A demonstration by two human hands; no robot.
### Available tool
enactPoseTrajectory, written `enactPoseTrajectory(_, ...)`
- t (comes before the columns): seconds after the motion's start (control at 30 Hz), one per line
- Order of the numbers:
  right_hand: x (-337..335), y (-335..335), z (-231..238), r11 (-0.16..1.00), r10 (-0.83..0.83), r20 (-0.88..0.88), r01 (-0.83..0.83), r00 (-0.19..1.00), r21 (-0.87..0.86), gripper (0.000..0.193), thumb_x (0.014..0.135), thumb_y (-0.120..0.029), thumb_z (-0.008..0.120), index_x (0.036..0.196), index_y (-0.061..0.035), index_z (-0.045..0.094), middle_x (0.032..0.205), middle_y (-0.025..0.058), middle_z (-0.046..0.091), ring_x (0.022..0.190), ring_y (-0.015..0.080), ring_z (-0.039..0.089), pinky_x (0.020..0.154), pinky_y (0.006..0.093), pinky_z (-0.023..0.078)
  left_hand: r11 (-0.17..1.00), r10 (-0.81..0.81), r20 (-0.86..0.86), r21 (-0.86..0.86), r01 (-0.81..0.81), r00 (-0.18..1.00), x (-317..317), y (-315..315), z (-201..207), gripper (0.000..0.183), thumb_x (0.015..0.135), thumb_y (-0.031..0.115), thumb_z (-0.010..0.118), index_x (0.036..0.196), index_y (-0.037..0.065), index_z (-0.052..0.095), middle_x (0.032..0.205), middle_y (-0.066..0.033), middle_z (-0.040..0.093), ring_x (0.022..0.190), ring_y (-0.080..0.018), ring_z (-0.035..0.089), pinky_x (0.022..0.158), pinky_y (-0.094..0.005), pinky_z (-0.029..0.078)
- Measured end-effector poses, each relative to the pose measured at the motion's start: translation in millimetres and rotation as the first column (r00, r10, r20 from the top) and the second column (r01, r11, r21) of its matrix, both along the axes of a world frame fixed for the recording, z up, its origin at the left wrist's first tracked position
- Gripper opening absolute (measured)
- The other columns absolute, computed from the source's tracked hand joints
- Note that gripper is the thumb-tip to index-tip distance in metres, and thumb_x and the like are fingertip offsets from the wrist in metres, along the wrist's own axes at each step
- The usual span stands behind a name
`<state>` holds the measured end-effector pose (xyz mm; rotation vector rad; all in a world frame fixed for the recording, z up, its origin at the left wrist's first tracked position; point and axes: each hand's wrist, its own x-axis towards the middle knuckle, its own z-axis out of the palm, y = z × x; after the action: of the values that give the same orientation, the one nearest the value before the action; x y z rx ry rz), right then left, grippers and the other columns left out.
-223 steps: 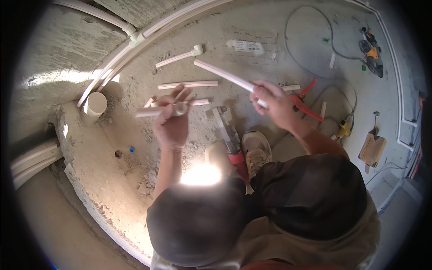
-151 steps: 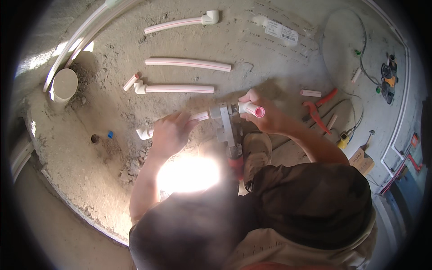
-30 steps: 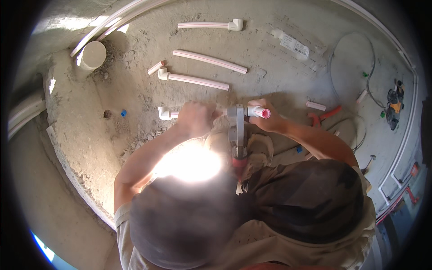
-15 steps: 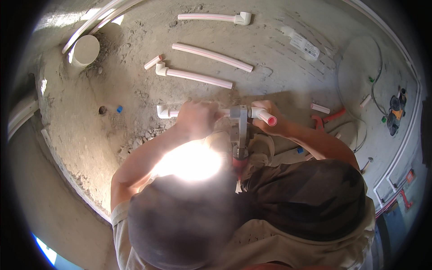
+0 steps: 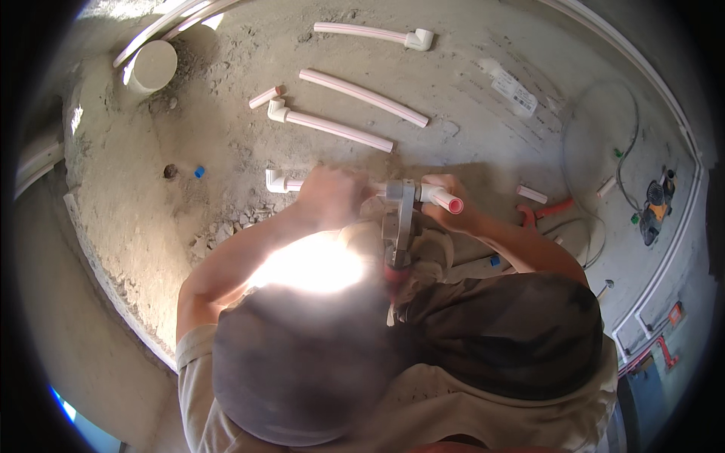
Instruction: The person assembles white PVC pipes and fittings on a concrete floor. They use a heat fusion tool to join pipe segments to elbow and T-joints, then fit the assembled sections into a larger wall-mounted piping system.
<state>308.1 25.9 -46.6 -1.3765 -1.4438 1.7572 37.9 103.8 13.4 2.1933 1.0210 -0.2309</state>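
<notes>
My left hand [image 5: 332,196] is closed around a white plastic pipe [image 5: 291,185] with a white elbow on its left end. My right hand [image 5: 455,208] grips a white pipe fitting [image 5: 433,194], from which a short red-striped pipe stub [image 5: 451,204] points toward me. Between both hands stands a pipe fusion welder [image 5: 404,219], with a grey metal heating head and a red lower part. The left pipe and the right fitting meet the head from opposite sides. Fingers partly hide the joints, so how deep they sit cannot be seen.
Beyond my hands lie a pipe with an elbow [image 5: 332,130], a plain pipe [image 5: 362,97] and another elbowed pipe [image 5: 362,32]. To the right are a red pipe cutter [image 5: 544,211], a short pipe piece [image 5: 532,194], a cable [image 5: 568,143] and an orange-black power tool [image 5: 655,208].
The view has shifted slightly, moving the floor items a little. Both hands keep their hold, with the pipe and fitting still at the welder's head.
</notes>
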Motion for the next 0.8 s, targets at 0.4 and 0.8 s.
enactPoseTrajectory(0.4, 8.3, -7.8, 10.2, 0.982, 0.012, 0.215, -0.052, 0.977, 0.182, 0.027, 0.084, -0.007, 0.077, 0.107, -0.0006, 0.064, 0.100, 0.0159, 0.071, 0.088, 0.0332, 0.069, 0.079, 0.0401, 0.055, 0.994, 0.038, 0.236, 0.094, -0.062, 0.971, -12.8, -10.0, -9.9, 0.019, 0.094, 0.020, 0.072, 0.087, 0.006, 0.063, 0.078, -0.0133, 0.070, 0.071, -0.0377, 0.069, 0.061, -0.0481, 0.054)
enactPoseTrajectory(0.8, 17.4, -21.6, 1.1, 0.850, -0.015, 0.174, -0.079, 0.985, 0.520, 0.041, 0.088, -0.007, 0.083, 0.123, -0.0015, 0.062, 0.116, 0.0174, 0.070, 0.103, 0.0383, 0.071, 0.089, 0.0423, 0.059, 0.972, -0.060, 0.229, 0.233, 0.004, 0.971, -23.6, -16.4, -22.4, 0.023, 0.092, 0.026, 0.075, 0.081, 0.009, 0.064, 0.070, -0.0080, 0.065, 0.061, -0.0270, 0.066, 0.051, -0.0414, 0.052)
